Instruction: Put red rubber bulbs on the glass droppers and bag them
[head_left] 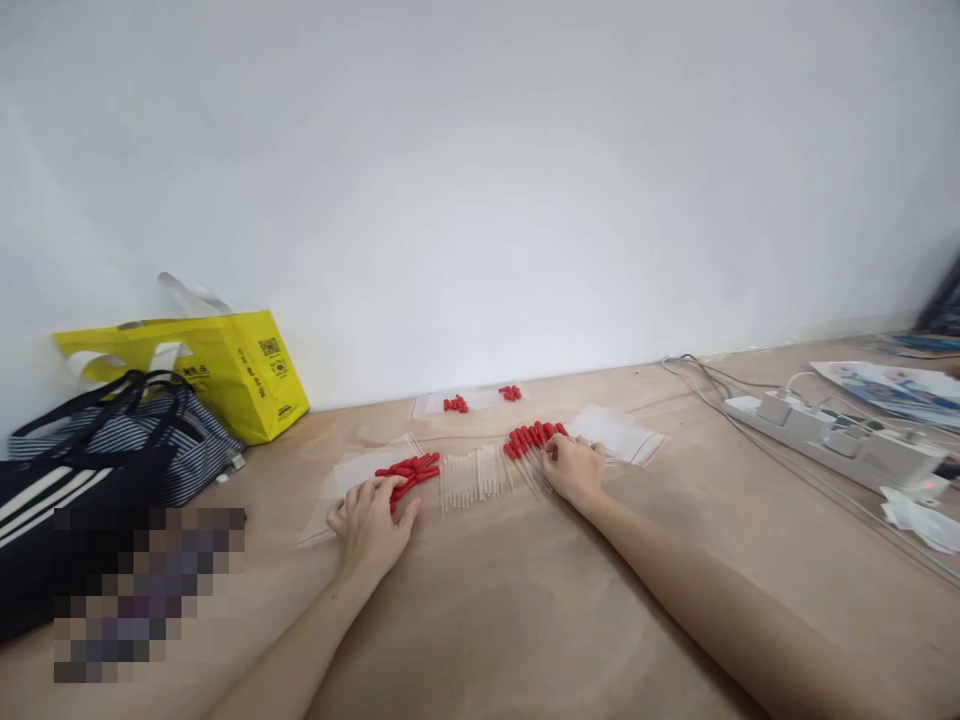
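My left hand (373, 525) lies at the near edge of a loose pile of small red rod-shaped pieces (411, 466), its thumb apart from the fingers and its fingertips touching the pile. To the right, my right hand (576, 465) has thumb and fingers pinched together at the end of a slanting row of red pieces (531, 437). Whatever the pinch holds is hidden. Thin clear sticks (534, 478) extend toward me from that row. Between the hands, many thin whitish sticks (472, 478) lie side by side in a row.
Clear zip bags lie left (367, 468) and right (619, 435); a third bag (480, 400) by the wall bears two small red clusters. A yellow bag (255, 385) and striped bag (199, 440) stand left. A white power strip (832, 440) with cables and printed sheets (892, 395) are right.
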